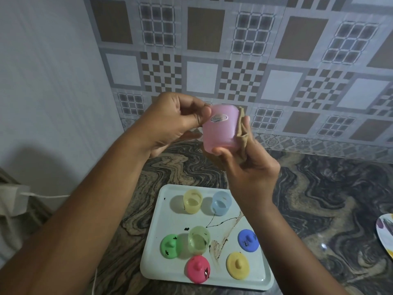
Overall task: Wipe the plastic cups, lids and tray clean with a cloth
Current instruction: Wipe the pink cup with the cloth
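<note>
Cable and white charger [13,199] sit at the far left edge, beside the marbled countertop [319,199]. The left hand [170,122] is raised in front of the tiled wall [212,50], fingers curled in and thumb closed against the upper end of the pink cup [219,133], just beside its oval sticker. The cup is held in the air above the counter, tilted, its narrower end up and its wider end down.

Against the cup's right side lies a tan cloth [242,129], bunched and pressed on by the fingers of the right hand [246,169]. That hand's thumb bears on the cup's lower edge, so cloth and cup are clamped together between thumb and fingers. How far the cloth wraps behind the cup cannot be told.

Below the hands a white tray [152,265] rests on the counter. Left to right it carries a green lid [171,245] with black specks, a green cup [199,239] touching that lid, a yellow cup [192,201] at the back, a pink lid [198,270] at the front edge, a blue cup [221,203] just beside the yellow one, a yellow lid [237,266] and a speckled blue lid [248,240]. A brown smear [220,241] and a thin black line cross the tray's middle. The three cups stand upright.

A patterned plate [386,233] shows at the right edge.
</note>
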The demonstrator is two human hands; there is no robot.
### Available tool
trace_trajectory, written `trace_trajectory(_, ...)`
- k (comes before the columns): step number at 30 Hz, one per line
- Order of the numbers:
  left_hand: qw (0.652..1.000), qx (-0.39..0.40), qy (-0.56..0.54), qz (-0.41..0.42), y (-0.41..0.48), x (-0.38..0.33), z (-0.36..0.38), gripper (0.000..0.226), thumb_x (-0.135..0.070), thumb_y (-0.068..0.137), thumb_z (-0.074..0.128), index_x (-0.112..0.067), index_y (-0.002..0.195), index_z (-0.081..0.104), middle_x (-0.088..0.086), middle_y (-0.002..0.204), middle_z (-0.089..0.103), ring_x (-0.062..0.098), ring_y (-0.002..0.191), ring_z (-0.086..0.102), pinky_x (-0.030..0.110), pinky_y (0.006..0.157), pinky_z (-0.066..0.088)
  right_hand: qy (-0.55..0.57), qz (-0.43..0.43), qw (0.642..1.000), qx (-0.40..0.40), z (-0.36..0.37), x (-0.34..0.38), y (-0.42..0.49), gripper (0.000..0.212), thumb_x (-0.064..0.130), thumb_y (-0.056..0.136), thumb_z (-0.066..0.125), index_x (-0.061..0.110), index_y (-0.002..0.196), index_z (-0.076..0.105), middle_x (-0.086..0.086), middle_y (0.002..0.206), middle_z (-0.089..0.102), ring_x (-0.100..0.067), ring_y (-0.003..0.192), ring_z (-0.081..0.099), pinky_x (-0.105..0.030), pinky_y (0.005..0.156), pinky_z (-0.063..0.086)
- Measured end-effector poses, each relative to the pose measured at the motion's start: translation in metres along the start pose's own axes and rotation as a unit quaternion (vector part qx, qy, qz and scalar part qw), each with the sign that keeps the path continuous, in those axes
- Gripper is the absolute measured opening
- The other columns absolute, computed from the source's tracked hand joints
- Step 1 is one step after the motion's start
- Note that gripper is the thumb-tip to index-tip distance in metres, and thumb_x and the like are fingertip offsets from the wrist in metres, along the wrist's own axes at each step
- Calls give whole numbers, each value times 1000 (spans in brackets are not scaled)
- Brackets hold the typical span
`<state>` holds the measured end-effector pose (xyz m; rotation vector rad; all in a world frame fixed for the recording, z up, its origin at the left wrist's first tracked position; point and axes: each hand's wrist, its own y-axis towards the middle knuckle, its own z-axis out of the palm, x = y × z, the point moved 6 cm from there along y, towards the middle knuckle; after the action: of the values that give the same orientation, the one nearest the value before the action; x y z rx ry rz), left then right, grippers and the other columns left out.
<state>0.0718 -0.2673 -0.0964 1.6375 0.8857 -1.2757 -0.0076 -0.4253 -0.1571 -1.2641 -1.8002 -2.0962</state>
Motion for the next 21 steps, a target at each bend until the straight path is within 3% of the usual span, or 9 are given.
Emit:
trace_trajectory(2, 993, -24, 110, 37, -1, -8, 1, 14, -22, 79, 75, -19, 92, 75, -2, 90, 76, 13, 89, 72, 38, 80, 61, -98, -90, 990, 38, 3, 5, -1, 73, 24, 83, 84, -17, 134, 52, -31, 139, 56, -35, 128, 62, -32, 106, 53)
trace_trajectory(4, 980, -35, 180, 73, -4, -15, 6, 14, -21, 83, 75, -19, 97, 76, -6, 92, 76, 7, 89, 72, 31, 83, 60, -127, -108, 985, 42, 1, 2, 0, 77, 15, 77, 90, -16, 135, 51, -34, 139, 55, -36, 133, 56, -26, 111, 47)
trace_trajectory(8, 986, -10, 162, 46, -8, -9, 3, 21, -21, 89, 69, -23, 108, 75, -13, 104, 75, -4, 97, 68, 21, 84, 55, -124, -96, 986, 48, -4, -7, 0, 80, 6, 73, 92, -13, 138, 50, -32, 141, 54, -33, 134, 56, -29, 109, 50)
trace_trajectory(11, 973, -3, 229, 32, -8, -3, 0, 15, -21, 88, 70, -33, 97, 73, -20, 89, 73, -3, 86, 68, 20, 77, 54, -124, -97, 984, 82, 2, -11, -1, 78, 9, 75, 89, -13, 139, 50, -32, 143, 52, -29, 135, 54, -30, 109, 50)
trace_trajectory(14, 968, -35, 243, 44, -7, -2, 4, 13, -19, 89, 71, -32, 90, 72, -17, 82, 71, -3, 77, 67, 22, 75, 58, -151, -113, 973, 132, 10, -10, 3, 74, 4, 76, 88, -11, 139, 53, -31, 148, 47, -35, 136, 52, -23, 113, 44)
trace_trajectory(16, 966, -57, 248, 50, -5, -1, 5, 11, -19, 89, 71, -30, 90, 73, -16, 81, 71, -7, 70, 64, 19, 72, 56, -167, -117, 968, 149, 12, -7, 6, 74, 11, 79, 87, -11, 141, 51, -32, 149, 45, -36, 136, 51, -21, 113, 42)
trace_trajectory(21, 971, -56, 232, 32, -2, 8, -2, 10, -17, 88, 71, -25, 94, 75, -6, 86, 75, 9, 73, 69, 29, 72, 60, -152, -129, 969, 146, 14, -9, 0, 52, 24, 100, 64, -8, 140, 54, -30, 150, 47, -31, 134, 55, -26, 104, 53)
